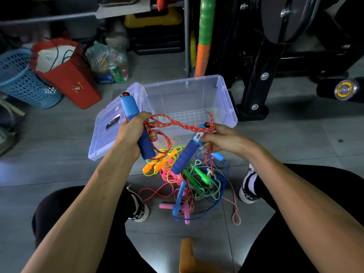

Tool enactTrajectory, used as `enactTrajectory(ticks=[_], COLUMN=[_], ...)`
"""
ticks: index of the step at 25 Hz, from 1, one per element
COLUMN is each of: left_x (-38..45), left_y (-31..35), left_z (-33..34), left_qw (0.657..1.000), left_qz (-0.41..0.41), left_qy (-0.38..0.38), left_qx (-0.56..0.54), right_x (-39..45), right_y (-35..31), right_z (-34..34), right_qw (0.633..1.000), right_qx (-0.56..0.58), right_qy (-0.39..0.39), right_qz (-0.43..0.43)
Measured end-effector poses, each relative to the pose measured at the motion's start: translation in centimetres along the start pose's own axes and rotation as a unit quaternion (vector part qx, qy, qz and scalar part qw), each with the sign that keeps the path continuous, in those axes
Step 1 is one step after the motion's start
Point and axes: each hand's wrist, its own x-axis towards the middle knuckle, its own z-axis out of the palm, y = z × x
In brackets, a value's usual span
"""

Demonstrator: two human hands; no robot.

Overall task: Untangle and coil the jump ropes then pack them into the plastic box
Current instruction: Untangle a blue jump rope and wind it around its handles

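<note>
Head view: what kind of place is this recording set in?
Probably a home storage or workout corner. A black exercise machine stands on the grey tiled floor, beside cluttered shelving, a blue laundry basket and a red paper bag.

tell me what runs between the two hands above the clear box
In the head view, a red-and-white braided rope spans from the left hand to the right hand, crossing in front of the clear plastic box. Each hand holds one of its blue handles.
</note>
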Motion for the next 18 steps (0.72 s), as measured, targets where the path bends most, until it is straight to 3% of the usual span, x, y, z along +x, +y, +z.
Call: enactTrajectory(ticks=[3, 7, 12, 15, 18], left_x=[-0.7, -2.7, -3.1, -2.2, -0.3], left_y=[-0.1, -1.7, -2.5, -2.3, -1.0], left_z=[0.6, 2.5, 3.6, 3.7, 2.7], left_qw=[0.998, 0.973, 0.969, 0.985, 0.996], left_qz=[0.017, 0.040, -0.014, -0.019, -0.014], left_qy=[-0.040, -0.160, -0.231, -0.166, -0.066], left_qx=[0.047, 0.164, 0.081, 0.042, -0.056], right_x=[0.1, 0.6, 1.2, 1.3, 1.2], right_y=[-0.6, -1.3, -1.5, -1.1, -0.4], right_z=[0.1, 0.8, 0.8, 0.0, -0.6], right_qw=[0.998, 0.995, 0.991, 0.985, 0.982], right_qx=[0.043, 0.046, -0.013, -0.061, -0.123], right_qy=[0.039, 0.073, 0.126, 0.163, 0.144], right_qz=[-0.032, -0.059, -0.029, -0.006, 0.010])
